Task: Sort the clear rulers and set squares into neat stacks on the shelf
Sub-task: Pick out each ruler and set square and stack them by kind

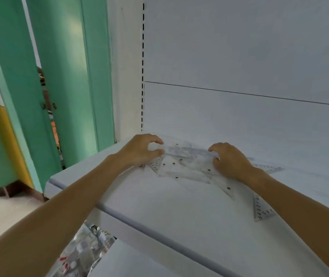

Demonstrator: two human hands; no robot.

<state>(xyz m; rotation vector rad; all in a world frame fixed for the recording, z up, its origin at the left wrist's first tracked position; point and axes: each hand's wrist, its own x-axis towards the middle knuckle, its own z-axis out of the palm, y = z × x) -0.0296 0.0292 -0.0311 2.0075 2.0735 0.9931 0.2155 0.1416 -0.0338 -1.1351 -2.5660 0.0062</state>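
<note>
The clear ruler (187, 149) lies lengthwise near the rear of the shelf (179, 216), above a loose pile (187, 170) of overlapping clear rulers and set squares. The pile is unsorted: pieces cross at mixed angles, and one set square (263, 208) points toward the front edge, apart from the main cluster.

The left hand (139, 151) pinches the left end of the clear ruler between thumb and forefinger. The right hand (231, 161) has curled fingers and thumb closed on the opposite end. Holding both ends probably keeps the thin, flexible strip level and allows it to be squared against the others; blur prevents confirming whether it is lifted or touching the pile.

Open room: the shelf surface is bare to the right of the pile and in front of it, which suits the placing of separate stacks. Limits: the back panel (239, 116) stands just behind the hands, the slotted upright (143, 76) marks the left rear corner, and the shelf's left edge lies near the left hand. The front lip (139, 222) runs under the forearms. Transparent pieces near an edge are hard to see and may slide off.
</note>
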